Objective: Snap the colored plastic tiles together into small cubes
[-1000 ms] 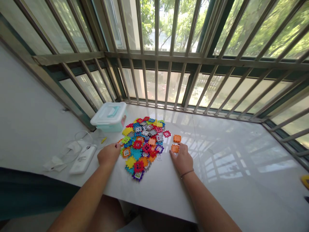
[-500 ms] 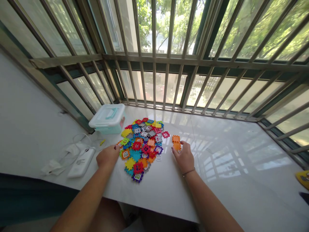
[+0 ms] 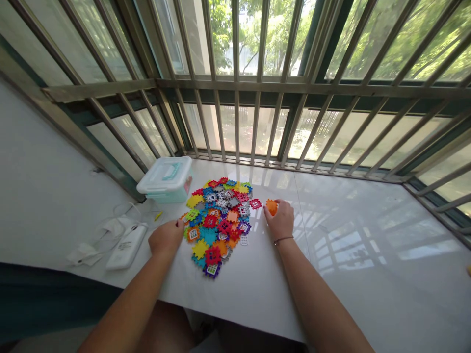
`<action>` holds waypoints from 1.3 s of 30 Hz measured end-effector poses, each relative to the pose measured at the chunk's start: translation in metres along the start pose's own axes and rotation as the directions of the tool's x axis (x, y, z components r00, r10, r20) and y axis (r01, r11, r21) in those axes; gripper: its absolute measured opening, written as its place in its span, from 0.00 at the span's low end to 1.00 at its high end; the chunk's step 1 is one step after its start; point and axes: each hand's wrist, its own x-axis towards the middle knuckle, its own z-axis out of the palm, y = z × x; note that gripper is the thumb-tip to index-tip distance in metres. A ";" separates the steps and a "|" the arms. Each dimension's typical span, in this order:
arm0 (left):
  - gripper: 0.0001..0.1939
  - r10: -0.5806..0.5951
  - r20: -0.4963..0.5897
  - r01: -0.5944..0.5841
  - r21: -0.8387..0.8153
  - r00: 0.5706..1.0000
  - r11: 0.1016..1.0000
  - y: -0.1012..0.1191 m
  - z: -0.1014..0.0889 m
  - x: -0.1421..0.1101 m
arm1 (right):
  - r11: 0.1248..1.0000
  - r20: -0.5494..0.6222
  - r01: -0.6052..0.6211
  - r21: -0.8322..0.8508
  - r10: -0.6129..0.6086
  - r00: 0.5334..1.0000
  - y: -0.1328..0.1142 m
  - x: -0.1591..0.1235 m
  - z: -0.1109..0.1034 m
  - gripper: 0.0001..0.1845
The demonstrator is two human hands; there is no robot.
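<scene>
The orange tile (image 3: 271, 206), toothed along its edge, is pinched in the fingers of the right hand (image 3: 281, 219), right of the pile (image 3: 209, 236). The pile spreads over the tabletop (image 3: 253, 289), its toothed tiles overlapping in red, yellow, blue, green, purple, grey and orange. A latticed red tile (image 3: 255, 203) lies at its right edge; nearer the person, a white window (image 3: 244, 240) lies flat.
</scene>
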 end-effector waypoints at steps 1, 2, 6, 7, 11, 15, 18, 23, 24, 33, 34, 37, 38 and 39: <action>0.35 -0.001 0.001 0.001 0.003 1.000 1.000 0.000 0.000 0.000 | 1.000 0.000 0.001 -0.002 -0.001 1.000 0.001 -0.002 0.001 0.24; 0.35 0.003 0.001 -0.003 0.007 1.000 1.000 0.000 0.000 0.000 | 1.000 -0.001 0.003 -0.004 -0.003 1.000 0.002 -0.004 0.000 0.24; 0.34 0.018 -0.002 -0.018 0.011 1.000 1.000 0.000 0.000 0.001 | 1.000 -0.009 0.011 -0.017 -0.011 1.000 0.008 -0.011 -0.002 0.25; 0.34 0.015 -0.001 -0.015 0.010 1.000 1.000 0.000 0.000 0.001 | 1.000 -0.010 0.008 -0.024 -0.009 1.000 0.010 -0.012 -0.002 0.26; 0.34 0.003 0.003 -0.003 0.005 1.000 1.000 0.000 0.000 0.001 | 0.999 0.011 -0.011 -0.051 0.011 1.000 0.010 -0.012 -0.002 0.26; 0.35 0.000 0.004 0.000 0.006 1.000 1.000 -0.001 0.000 0.001 | 0.997 0.034 -0.037 -0.073 0.040 0.999 0.006 -0.011 -0.002 0.26; 0.35 0.009 -0.006 -0.009 0.007 1.000 1.000 -0.001 0.001 0.001 | 0.995 0.051 -0.041 -0.086 0.046 0.998 0.004 -0.011 -0.003 0.25; 0.35 0.013 -0.006 -0.013 0.009 1.000 1.000 -0.001 0.001 0.001 | 0.995 0.065 -0.042 -0.090 0.048 0.997 0.001 -0.011 -0.005 0.25; 0.35 0.009 -0.005 -0.009 0.006 1.000 1.000 -0.001 0.001 0.001 | 0.995 0.067 -0.043 -0.092 0.049 0.997 0.001 -0.011 -0.004 0.25; 0.35 -0.010 -0.014 0.010 -0.015 1.000 1.000 -0.002 0.004 0.002 | 0.993 0.077 -0.049 -0.110 0.058 0.995 0.000 -0.010 -0.003 0.24; 0.34 -0.013 -0.012 0.013 -0.015 1.000 1.000 -0.002 0.004 0.002 | 0.993 0.079 -0.050 -0.109 0.059 0.995 0.000 -0.010 -0.003 0.24; 0.35 -0.014 -0.009 0.014 -0.013 1.000 1.000 -0.002 0.004 0.002 | 0.993 0.087 -0.054 -0.107 0.064 0.994 0.000 -0.010 -0.003 0.24; 0.35 -0.013 -0.010 0.013 -0.014 1.000 1.000 -0.002 0.004 0.002 | 0.993 0.089 -0.056 -0.106 0.065 0.994 0.000 -0.010 -0.003 0.24; 0.34 -0.013 -0.010 0.013 -0.015 1.000 1.000 -0.002 0.004 0.002 | 0.993 0.090 -0.056 -0.106 0.066 0.994 0.000 -0.010 -0.003 0.24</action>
